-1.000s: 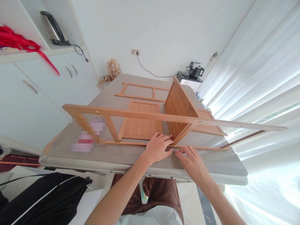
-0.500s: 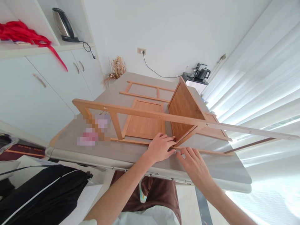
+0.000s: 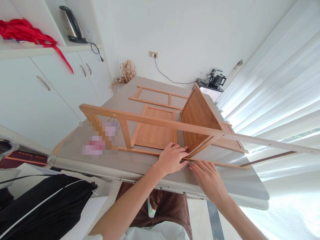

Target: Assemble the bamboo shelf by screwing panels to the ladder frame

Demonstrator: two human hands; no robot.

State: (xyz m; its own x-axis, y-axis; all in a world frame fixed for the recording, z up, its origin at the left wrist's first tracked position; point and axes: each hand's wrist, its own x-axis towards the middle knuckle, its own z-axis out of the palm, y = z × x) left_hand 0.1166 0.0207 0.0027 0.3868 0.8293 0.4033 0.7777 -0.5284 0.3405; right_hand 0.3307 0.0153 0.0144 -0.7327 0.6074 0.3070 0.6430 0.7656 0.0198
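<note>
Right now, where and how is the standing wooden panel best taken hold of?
Probably take the wooden panel by its far top corner, from above, pinching across its thickness: it stands on edge and that corner looks free, while its near side meets the wooden frame above the left hand.

Near side: bare strip of table (image 3: 240, 181) right of the right hand (image 3: 207, 178), passable below the lower rail (image 3: 225, 164); similar strip left of the left hand (image 3: 172, 159). At the joint the two hands nearly meet, leaving scant room between fingertips. Upper rail (image 3: 150, 121) blocks straight descent along the frame's length. Opening between left crosspiece (image 3: 126, 135) and middle crosspiece (image 3: 202, 147) admits a hand over the flat panel (image 3: 155, 131), until the upright panel (image 3: 197, 115) walls off sideways passage. Right of middle crosspiece, another opening runs to the end crosspiece (image 3: 270, 158).
</note>
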